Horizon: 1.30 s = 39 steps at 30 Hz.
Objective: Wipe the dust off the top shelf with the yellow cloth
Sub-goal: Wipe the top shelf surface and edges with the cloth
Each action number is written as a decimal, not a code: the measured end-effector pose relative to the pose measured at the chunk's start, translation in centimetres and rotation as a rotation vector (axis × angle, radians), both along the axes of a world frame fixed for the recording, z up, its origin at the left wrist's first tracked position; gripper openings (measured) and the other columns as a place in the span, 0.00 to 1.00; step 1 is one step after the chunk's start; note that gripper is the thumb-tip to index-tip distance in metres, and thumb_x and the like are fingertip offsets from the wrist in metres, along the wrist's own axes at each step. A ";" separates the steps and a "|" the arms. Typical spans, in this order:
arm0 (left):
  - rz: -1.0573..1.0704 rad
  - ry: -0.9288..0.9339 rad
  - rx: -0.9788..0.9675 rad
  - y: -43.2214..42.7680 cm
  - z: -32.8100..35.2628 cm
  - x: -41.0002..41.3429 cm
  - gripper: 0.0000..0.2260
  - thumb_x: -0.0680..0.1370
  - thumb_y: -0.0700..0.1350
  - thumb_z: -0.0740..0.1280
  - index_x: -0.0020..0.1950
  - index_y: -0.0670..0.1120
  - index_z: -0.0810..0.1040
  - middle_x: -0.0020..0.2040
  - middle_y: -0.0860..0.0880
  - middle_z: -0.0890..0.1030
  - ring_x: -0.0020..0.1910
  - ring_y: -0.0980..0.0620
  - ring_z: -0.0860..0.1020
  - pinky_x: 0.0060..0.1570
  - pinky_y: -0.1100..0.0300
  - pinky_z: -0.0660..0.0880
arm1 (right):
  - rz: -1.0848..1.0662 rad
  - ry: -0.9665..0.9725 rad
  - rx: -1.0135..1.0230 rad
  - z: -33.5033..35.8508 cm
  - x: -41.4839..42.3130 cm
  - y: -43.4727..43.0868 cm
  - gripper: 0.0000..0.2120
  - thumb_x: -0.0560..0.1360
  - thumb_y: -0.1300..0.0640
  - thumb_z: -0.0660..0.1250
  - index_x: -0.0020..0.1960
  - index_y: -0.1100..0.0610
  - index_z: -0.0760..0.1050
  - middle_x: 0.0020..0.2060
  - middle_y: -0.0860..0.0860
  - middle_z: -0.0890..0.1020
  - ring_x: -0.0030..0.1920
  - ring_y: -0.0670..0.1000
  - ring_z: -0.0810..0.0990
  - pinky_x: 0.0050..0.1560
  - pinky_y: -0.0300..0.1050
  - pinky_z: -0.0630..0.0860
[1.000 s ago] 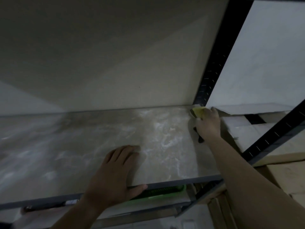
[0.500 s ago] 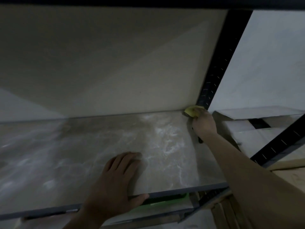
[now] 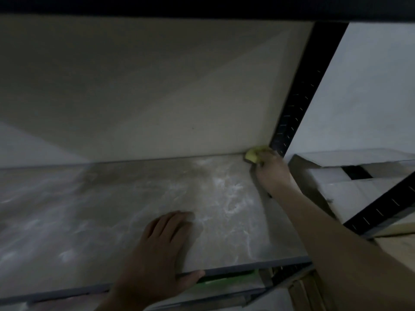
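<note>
The top shelf (image 3: 94,212) is a grey, dusty board with pale smears across it. My right hand (image 3: 272,173) reaches into its far right corner and grips the yellow cloth (image 3: 252,154), bunched against the back wall by the black upright. Only a small part of the cloth shows past my fingers. My left hand (image 3: 161,250) rests flat on the shelf near the front edge, fingers straight, thumb hooked over the rim.
A black perforated upright (image 3: 298,104) stands at the shelf's back right corner, and another black rail (image 3: 381,212) slants at the right. White and tan boxes (image 3: 341,189) lie beyond it. A green item (image 3: 226,280) shows below the front edge.
My right hand has pushed the cloth farther back and left into the corner by the upright. The view has tilted slightly down. My left hand has stayed in place.
</note>
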<state>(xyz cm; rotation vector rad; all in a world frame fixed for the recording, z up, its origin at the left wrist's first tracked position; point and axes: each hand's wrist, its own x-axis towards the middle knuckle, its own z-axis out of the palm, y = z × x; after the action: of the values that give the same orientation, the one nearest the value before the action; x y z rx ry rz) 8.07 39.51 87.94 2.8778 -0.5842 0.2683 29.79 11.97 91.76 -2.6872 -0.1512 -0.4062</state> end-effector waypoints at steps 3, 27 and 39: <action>0.007 0.007 0.000 0.1 -0.2 0.0 0.39 0.73 0.75 0.63 0.72 0.49 0.75 0.75 0.50 0.71 0.73 0.45 0.71 0.70 0.49 0.63 | 0.189 0.025 -0.006 0.0 -3.4 2.9 0.15 0.73 0.56 0.61 0.56 0.49 0.80 0.48 0.48 0.83 0.45 0.51 0.81 0.47 0.39 0.73; 0.007 0.016 -0.017 0.0 0.0 0.0 0.38 0.70 0.74 0.65 0.70 0.49 0.75 0.72 0.49 0.72 0.72 0.45 0.71 0.69 0.52 0.62 | -0.250 0.175 -0.063 -0.2 -7.3 -0.7 0.13 0.76 0.59 0.62 0.60 0.57 0.76 0.53 0.54 0.79 0.53 0.55 0.78 0.56 0.49 0.76; 0.005 0.019 -0.013 0.1 0.1 0.0 0.37 0.71 0.74 0.65 0.70 0.49 0.74 0.72 0.49 0.72 0.72 0.45 0.71 0.68 0.48 0.68 | -0.283 0.020 -0.084 -1.5 -3.6 -3.2 0.18 0.73 0.63 0.60 0.62 0.58 0.73 0.58 0.57 0.77 0.56 0.58 0.76 0.58 0.55 0.73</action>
<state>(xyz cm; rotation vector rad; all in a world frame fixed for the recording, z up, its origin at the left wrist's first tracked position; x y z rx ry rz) 8.10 39.58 88.07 2.8661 -0.5704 0.2446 26.17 8.75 90.28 -2.8025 0.2251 -0.4656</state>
